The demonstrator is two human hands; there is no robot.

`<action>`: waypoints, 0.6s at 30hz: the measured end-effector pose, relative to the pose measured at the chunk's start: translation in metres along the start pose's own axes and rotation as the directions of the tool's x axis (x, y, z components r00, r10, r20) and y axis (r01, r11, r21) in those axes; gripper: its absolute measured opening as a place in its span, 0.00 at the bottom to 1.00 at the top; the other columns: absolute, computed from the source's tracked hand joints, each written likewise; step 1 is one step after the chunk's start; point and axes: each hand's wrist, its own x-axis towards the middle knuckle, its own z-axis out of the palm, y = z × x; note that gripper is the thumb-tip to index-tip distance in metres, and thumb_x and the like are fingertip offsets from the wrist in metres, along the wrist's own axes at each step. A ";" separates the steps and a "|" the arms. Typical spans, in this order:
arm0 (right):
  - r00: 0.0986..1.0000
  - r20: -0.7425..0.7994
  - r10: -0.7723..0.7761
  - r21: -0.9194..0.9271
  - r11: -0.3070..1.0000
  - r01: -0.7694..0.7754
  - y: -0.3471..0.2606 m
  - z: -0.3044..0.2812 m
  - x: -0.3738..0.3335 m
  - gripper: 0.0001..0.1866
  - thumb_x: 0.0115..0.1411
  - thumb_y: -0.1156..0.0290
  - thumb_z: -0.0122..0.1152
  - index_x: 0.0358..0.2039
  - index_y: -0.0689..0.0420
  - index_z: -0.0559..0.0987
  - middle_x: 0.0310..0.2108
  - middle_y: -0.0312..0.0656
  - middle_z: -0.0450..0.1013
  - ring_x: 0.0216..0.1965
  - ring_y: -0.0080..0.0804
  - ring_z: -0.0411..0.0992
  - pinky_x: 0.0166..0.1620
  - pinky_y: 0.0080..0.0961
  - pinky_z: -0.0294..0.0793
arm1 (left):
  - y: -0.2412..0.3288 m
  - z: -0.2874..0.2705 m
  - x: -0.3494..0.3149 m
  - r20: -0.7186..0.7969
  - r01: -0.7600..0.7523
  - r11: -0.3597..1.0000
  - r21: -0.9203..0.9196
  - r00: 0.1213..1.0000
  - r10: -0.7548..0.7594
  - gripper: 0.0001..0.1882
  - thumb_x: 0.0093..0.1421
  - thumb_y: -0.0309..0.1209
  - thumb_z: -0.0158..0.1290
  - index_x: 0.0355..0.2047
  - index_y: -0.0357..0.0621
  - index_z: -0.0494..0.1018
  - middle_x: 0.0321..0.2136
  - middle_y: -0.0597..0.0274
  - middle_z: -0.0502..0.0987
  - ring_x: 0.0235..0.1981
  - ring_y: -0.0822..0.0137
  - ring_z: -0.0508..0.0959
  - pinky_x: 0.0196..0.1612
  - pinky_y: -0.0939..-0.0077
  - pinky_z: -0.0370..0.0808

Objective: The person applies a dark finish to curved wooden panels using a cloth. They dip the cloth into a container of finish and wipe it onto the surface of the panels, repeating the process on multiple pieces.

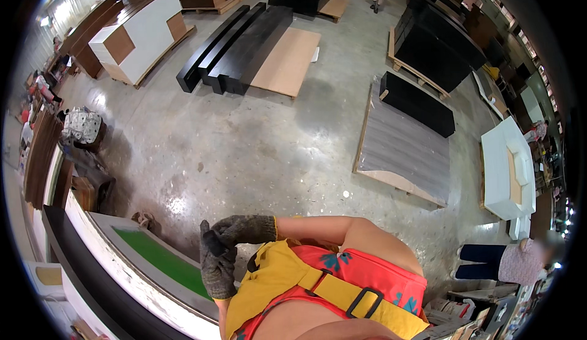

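Observation:
Both my hands wear grey knit gloves and meet in front of my body at the lower middle. My left hand [218, 273] is upright, with one fingertip pointing up and the other fingers bent in. My right hand [249, 229] reaches across from the right and presses its closed fingers against the left one. A small black patch [214, 242] shows between them; whether it is a separate object or part of a glove I cannot make out. Just left of my hands runs a long workbench edge [137, 260] with a green strip [160, 255].
A long black panel [92, 273] lies along the bench at left. Across the concrete floor [244, 138] are stacked black boards [257, 40], a grey-topped pallet [403, 144], a white cabinet [507, 169] and a white-and-brown unit [143, 37]. Another person [510, 262] stands at right.

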 end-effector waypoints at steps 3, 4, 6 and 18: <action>1.000 -0.009 -0.011 0.008 1.000 0.011 -0.008 0.007 -0.005 0.17 0.60 0.58 0.63 0.43 0.57 0.76 0.35 0.33 0.72 0.38 0.23 0.69 0.43 0.26 0.71 | 0.027 0.008 0.006 -0.006 0.091 0.982 -0.168 0.996 -0.093 0.25 0.67 0.29 0.45 0.64 0.38 0.60 0.56 0.53 0.69 0.51 0.69 0.71 0.53 0.79 0.69; 1.000 -0.021 -0.015 0.000 1.000 0.015 -0.013 0.008 -0.006 0.17 0.60 0.58 0.63 0.43 0.57 0.75 0.35 0.33 0.72 0.38 0.23 0.69 0.44 0.26 0.71 | 0.026 0.008 0.011 -0.005 0.175 0.918 -0.356 0.982 -0.189 0.26 0.65 0.30 0.48 0.63 0.37 0.60 0.56 0.53 0.70 0.52 0.66 0.72 0.53 0.76 0.70; 0.995 -0.050 -0.086 -0.014 0.996 0.085 -0.015 0.000 -0.007 0.18 0.61 0.61 0.62 0.46 0.59 0.74 0.39 0.36 0.73 0.41 0.25 0.70 0.46 0.27 0.72 | 0.019 0.004 0.020 0.052 0.301 0.668 -0.681 0.929 -0.365 0.29 0.61 0.31 0.54 0.61 0.35 0.62 0.54 0.51 0.71 0.52 0.61 0.73 0.52 0.70 0.74; 0.959 -0.248 -0.135 0.202 0.961 0.187 -0.025 -0.024 -0.029 0.20 0.56 0.68 0.65 0.47 0.60 0.71 0.42 0.42 0.71 0.45 0.34 0.71 0.50 0.33 0.72 | 0.146 -0.092 0.056 -0.061 -0.567 0.744 0.354 0.779 0.624 0.15 0.58 0.35 0.49 0.34 0.32 0.73 0.33 0.47 0.78 0.36 0.53 0.78 0.44 0.61 0.73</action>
